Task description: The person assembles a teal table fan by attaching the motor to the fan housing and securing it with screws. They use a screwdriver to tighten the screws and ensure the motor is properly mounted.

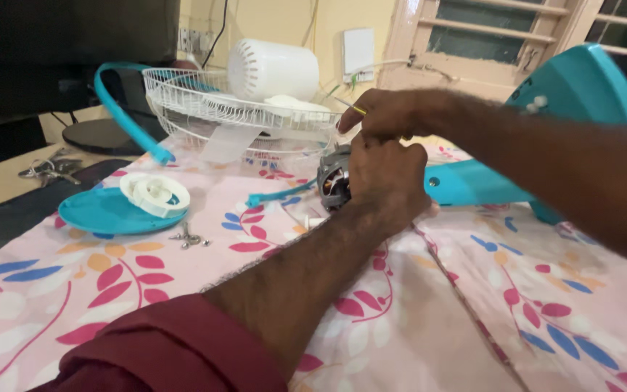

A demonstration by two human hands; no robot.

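So we're working on the fan motor [333, 181] here, the bare one with the copper windings and grey metal body showing, sitting on the flowery cloth over the desk [473, 305] right against the teal plastic fan neck [473, 183]. Our left hand [386, 178] is wrapping around the motor from the near side and steadying it, while our right hand [382, 112] is pinching closed on a thin yellow-and-green wire [355, 107] just above it. Looks like we're in the wiring stage of the teardown, and the next bit is probably calling for a gentle, precise pull since that lead is skinny. Further out, we're seeing the white wire guard [241, 116] with a ribbed white motor cover [270, 69] lying in it, a smooth teal disc [107, 212] carrying a white round cap [155, 194], and some small metal screws [189, 238] beside it.
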